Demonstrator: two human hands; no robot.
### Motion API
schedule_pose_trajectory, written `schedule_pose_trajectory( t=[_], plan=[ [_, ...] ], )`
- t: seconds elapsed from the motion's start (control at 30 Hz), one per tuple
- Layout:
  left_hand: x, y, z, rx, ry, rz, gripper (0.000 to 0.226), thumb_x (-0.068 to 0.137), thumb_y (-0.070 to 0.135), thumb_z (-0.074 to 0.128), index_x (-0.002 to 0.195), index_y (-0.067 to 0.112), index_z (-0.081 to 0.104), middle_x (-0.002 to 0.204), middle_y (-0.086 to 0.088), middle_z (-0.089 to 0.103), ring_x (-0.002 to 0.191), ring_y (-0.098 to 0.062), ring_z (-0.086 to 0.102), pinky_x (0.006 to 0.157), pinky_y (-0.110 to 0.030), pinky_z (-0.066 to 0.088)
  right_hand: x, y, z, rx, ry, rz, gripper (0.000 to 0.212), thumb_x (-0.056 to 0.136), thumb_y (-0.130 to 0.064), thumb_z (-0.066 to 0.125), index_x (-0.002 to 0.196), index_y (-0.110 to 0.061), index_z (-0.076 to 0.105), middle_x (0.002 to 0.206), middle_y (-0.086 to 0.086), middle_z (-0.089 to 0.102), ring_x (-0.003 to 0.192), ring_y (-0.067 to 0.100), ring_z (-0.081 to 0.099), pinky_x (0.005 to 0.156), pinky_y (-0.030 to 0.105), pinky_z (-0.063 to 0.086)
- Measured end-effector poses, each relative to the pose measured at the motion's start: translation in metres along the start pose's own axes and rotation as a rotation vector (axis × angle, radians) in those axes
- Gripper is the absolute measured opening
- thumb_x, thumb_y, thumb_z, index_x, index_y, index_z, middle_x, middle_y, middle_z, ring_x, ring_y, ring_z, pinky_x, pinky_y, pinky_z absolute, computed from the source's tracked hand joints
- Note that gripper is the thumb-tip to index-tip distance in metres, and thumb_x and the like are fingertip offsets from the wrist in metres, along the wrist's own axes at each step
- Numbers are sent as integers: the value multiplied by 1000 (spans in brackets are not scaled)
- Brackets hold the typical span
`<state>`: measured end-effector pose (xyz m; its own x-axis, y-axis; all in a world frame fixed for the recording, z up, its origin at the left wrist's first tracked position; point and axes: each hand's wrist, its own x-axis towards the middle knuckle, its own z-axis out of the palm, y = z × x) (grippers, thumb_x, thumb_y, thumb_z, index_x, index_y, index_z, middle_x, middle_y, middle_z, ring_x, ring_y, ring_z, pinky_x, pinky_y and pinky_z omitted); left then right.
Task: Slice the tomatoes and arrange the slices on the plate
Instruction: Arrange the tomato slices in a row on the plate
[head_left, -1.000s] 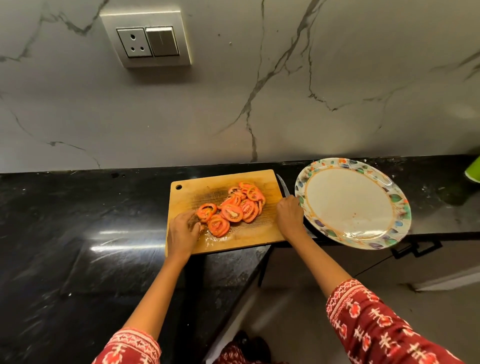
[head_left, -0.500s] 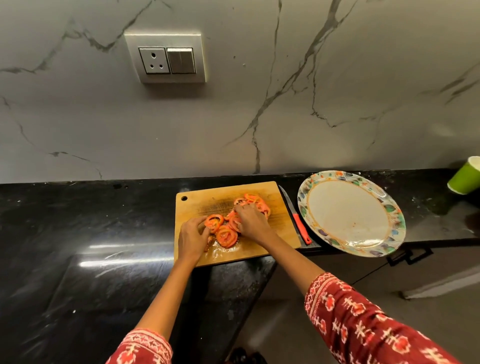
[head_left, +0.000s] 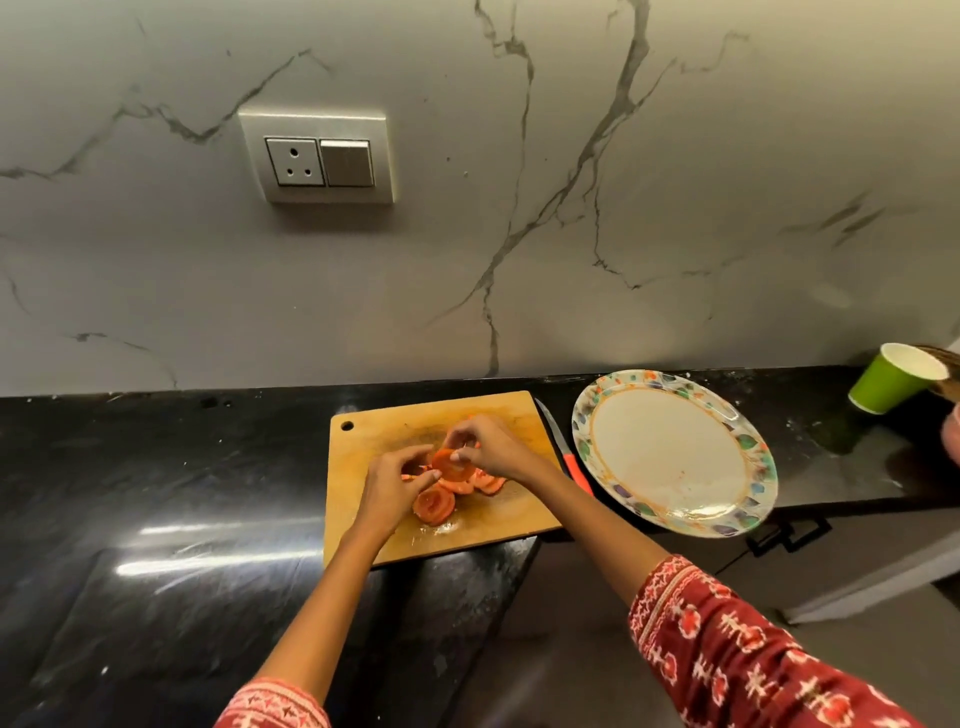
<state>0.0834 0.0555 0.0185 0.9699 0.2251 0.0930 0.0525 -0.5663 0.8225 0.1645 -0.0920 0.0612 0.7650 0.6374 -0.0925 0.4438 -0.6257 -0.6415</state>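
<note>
Several red tomato slices (head_left: 435, 505) lie heaped in the middle of a wooden cutting board (head_left: 514, 514) on the black counter. My left hand (head_left: 392, 483) and my right hand (head_left: 491, 447) meet over the heap, and their fingertips pinch a small stack of slices (head_left: 451, 463) lifted slightly above the rest. A knife with a red handle (head_left: 576, 470) lies between the board and the plate. The oval plate (head_left: 670, 452) with a coloured leaf border sits to the right with no slices on it.
A green paper cup (head_left: 888, 379) stands at the far right of the counter. A marble wall with a socket plate (head_left: 317, 156) rises behind. The counter (head_left: 156, 467) stretches left of the board; its front edge drops away below the plate.
My right hand left the knife beside the board and moved left onto the slices. Both hands have gathered slices and now lift a small stack together.
</note>
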Motion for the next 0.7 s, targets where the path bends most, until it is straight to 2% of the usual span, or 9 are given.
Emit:
schedule_pose_trajectory(
  t=[0.13, 0.27, 0.33, 0.4, 0.47, 0.6, 0.7],
  plan=[
    [-4, 9, -3, -4, 4, 29, 27, 77, 9, 71, 104, 9, 69, 98, -6, 71, 88, -11, 62, 82, -27, 52, 2, -5, -1, 65, -31, -71, 22, 84, -4, 66, 105, -6, 62, 101, 9, 66, 89, 10, 57, 66, 8, 43],
    [-8, 5, -13, -108, 78, -87, 20, 79, 9, 69, 99, 10, 71, 91, -5, 71, 85, -15, 65, 77, -29, 55, 7, -4, 0, 119, 0, -103, 30, 85, -7, 65, 114, -6, 58, 102, 7, 65, 88, 7, 56, 60, -2, 40],
    [-12, -2, -21, -190, 164, -213, 17, 79, 3, 68, 96, 5, 70, 83, -6, 69, 78, -18, 68, 70, -27, 57, 11, -1, 1, 107, 13, -114, 30, 86, -12, 65, 115, -7, 57, 107, 8, 64, 92, 8, 55, 62, 1, 42],
    [-18, -13, -32, -312, 235, -351, 18, 81, -2, 65, 98, 0, 67, 76, -7, 66, 64, -11, 68, 58, -20, 56, 16, 5, 3, 89, 30, -96, 28, 88, -14, 62, 115, -8, 58, 110, 8, 63, 93, 9, 55, 64, 6, 41],
    [-24, -27, -44, -319, 268, -421, 16, 82, -2, 63, 98, -3, 66, 75, -9, 65, 56, -7, 65, 54, -17, 54, 22, 11, 5, 53, 42, -60, 25, 90, -13, 60, 114, -7, 58, 110, 9, 62, 96, 12, 57, 68, 9, 41],
    [-29, -45, -56, -282, 286, -488, 18, 84, 1, 63, 100, -5, 66, 84, -16, 67, 67, -18, 64, 53, -16, 54, 40, 11, 21, -63, -30, -32, 24, 90, -13, 59, 113, -7, 61, 113, 10, 63, 104, 20, 59, 84, 25, 48],
    [-26, -48, -55, -273, 270, -499, 16, 84, -1, 62, 98, -4, 66, 86, -15, 66, 68, -18, 64, 52, -15, 54, 56, 5, 40, -175, -111, -27, 26, 90, -14, 59, 115, -5, 61, 115, 12, 63, 104, 24, 59, 87, 32, 50]
  ],
)
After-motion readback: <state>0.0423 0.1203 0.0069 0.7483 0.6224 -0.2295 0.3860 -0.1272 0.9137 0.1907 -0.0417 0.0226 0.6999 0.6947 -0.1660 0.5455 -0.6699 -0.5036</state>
